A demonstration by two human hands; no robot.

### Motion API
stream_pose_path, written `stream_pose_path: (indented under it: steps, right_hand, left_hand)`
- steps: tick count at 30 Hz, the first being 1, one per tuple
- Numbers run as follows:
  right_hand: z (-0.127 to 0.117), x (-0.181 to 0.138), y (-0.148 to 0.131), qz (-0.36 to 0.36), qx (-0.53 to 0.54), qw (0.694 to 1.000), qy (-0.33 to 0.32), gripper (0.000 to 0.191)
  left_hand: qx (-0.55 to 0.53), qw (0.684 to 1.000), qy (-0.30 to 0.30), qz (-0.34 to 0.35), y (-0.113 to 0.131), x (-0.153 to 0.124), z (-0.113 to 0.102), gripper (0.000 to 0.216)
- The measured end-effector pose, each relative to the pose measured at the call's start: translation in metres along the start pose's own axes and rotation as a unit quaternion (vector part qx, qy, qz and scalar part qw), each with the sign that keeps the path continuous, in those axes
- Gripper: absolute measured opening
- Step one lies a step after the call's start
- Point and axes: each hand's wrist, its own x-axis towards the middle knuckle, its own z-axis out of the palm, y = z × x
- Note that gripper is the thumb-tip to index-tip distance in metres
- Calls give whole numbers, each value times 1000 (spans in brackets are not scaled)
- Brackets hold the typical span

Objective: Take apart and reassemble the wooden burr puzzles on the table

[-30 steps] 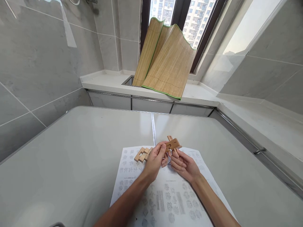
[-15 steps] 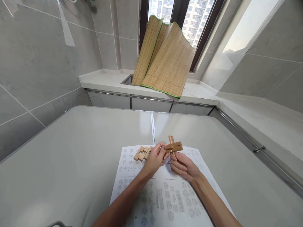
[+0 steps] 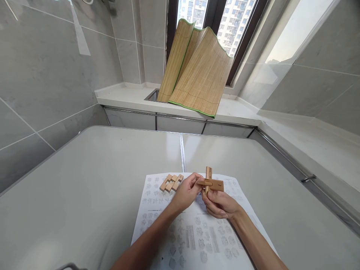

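Between my hands, above the paper, is a cross-shaped wooden burr puzzle [image 3: 216, 185] made of interlocked pieces. My left hand [image 3: 188, 191] is closed, its fingertips pinching the left end of the crossing piece. From below, my right hand [image 3: 221, 203] grips the upright piece, with the thumb against it. One flat arm of the cross points right and another sticks up. To the left of my left hand, several notched wooden puzzle pieces [image 3: 170, 183] lie side by side on the printed paper [image 3: 194, 221].
The paper, covered with small diagrams, lies on a light grey table [image 3: 92, 187] with a seam [image 3: 182, 152] down its middle. Beyond the far edge, a folded bamboo mat [image 3: 201, 71] leans on a white ledge [image 3: 123, 95] by the window.
The wooden cross has turned and shifted slightly right and down; its side arm now lies nearly level and its upper arm stands straighter. Both hands keep hold of it.
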Motion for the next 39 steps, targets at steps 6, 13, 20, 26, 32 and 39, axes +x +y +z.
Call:
stream_pose_path:
  steps: [6,13,20,26,32,39]
  right_hand:
    - [5,3,1,13,-4,1000,-15,41]
    - [8,8,1,-16,0,1000,15,39]
    - [13,13,-6,-125,43,984,122,34]
    - [-1,12,-17,-246,177,908,290,17]
    - [-23,5,-18,-284,216,879,317,18]
    - [-33,-2,-19,-299,224,876,305,21]
  left_hand:
    - [-54,998,8,-41,-1,0,1,45]
    - [-81,994,47,-49,-1,2,3,49]
    - [-102,990,79,-53,-2,4,5,63]
    - [-78,993,71,-47,-2,3,6,57]
    - [-32,998,43,-44,-4,3,3,46]
    - [24,999,33,-16,-2,-2,9,41]
